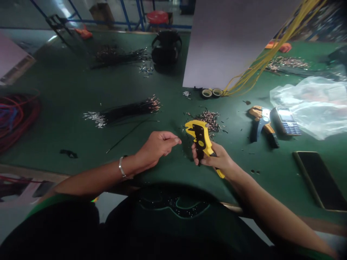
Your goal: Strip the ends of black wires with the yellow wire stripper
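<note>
— Where was 1 yellow hand tool (pixel 207 140)?
— Clamped in the right hand (pixel 218 158), near wire clippings (pixel 210 118). It seemed light, rigid, best held by its handles (pixel 220 174). Left hand (pixel 158 147): pinched together; contents, if any, were unclear.

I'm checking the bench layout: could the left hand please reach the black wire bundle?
Probably yes: only a thin loose wire lies between the left hand and the black wire bundle.

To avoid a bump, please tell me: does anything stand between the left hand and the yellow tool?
Nothing visible stands between the left hand and the yellow tool, held in the right hand. The pile of scraps lies beyond the tool.
</note>
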{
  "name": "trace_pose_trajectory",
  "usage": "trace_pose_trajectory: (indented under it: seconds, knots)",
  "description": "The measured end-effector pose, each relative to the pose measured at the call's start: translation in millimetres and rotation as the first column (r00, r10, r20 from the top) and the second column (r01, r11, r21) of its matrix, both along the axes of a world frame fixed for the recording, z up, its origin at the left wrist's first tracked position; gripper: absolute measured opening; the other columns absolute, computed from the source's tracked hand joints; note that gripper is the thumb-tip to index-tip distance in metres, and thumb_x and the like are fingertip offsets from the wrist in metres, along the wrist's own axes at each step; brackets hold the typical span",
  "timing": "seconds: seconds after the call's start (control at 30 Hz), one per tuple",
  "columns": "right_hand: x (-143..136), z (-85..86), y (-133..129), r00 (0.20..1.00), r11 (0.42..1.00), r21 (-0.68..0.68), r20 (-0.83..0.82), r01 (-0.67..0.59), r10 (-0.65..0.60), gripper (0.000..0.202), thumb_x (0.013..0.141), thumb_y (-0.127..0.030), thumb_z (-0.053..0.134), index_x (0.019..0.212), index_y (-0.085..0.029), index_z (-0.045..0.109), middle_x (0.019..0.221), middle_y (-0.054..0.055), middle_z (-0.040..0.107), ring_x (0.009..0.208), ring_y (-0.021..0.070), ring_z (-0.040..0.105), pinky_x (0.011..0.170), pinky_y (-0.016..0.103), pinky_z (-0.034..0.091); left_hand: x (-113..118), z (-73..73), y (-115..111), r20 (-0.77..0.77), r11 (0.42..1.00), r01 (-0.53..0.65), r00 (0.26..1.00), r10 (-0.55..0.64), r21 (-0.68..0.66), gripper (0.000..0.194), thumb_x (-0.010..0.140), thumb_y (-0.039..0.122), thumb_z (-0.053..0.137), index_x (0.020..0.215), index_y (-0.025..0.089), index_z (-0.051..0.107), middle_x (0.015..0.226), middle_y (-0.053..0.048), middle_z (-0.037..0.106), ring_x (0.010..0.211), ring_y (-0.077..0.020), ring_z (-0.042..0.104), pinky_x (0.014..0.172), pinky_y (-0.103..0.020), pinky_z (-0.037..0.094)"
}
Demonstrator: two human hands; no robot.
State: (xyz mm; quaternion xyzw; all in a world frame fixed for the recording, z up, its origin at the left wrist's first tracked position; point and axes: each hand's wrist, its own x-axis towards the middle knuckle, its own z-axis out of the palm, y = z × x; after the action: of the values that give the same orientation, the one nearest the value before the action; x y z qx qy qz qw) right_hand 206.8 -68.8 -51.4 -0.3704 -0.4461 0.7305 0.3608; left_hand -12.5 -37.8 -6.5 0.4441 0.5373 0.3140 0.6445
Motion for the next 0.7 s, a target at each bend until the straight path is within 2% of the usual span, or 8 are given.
trace_pose_trajectory:
  seconds: [0.2, 0.43, 0.7]
  knots:
    - [0.2, -0.4, 1.4, 0.999, 0.999, -0.007, -0.026, 0.044, -0.045, 0.041, 0.064, -0.013, 0.065, 0.104, -0.016, 0.058, 0.082, 0.003, 0.062, 0.068, 0.0165, 0.059, 0.066, 0.034, 0.046, 9.6, 4.3, 9.2, 0.004, 1.0, -0.025, 1.0, 0.025, -0.005, 0.014, 0.08, 0.012, 0.06, 0.066, 0.012, 0.064, 0.038, 0.007, 0.037, 0.037, -0.0033, 0.03, 0.042, -0.024, 0.019]
    - [-2.6, 4.7, 3.2, 0.995, 0.995, 0.003, -0.017, 0.099, -0.099, 0.038, 0.064, -0.016, 0.066, 0.101, -0.016, 0.06, 0.084, 0.004, 0.064, 0.069, 0.0189, 0.06, 0.066, 0.035, 0.047, 19.0, -2.9, 7.3, 0.036, 0.999, 0.025, 0.999, -0.024, -0.037, 0.015, 0.082, 0.014, 0.056, 0.07, 0.012, 0.064, 0.041, 0.006, 0.038, 0.038, -0.0037, 0.032, 0.043, -0.023, 0.021]
    - [-0.6, 4.5, 2.6, 0.997, 0.997, -0.009, 0.013, 0.077, -0.077, 0.044, 0.064, -0.016, 0.067, 0.108, -0.018, 0.06, 0.093, 0.006, 0.066, 0.074, 0.0207, 0.063, 0.071, 0.039, 0.049, 13.3, -1.2, 10.6, 0.064, 1.0, 0.013, 0.998, -0.014, 0.009, 0.011, 0.081, 0.013, 0.054, 0.08, 0.013, 0.065, 0.044, 0.006, 0.041, 0.04, -0.0048, 0.033, 0.045, -0.023, 0.026]
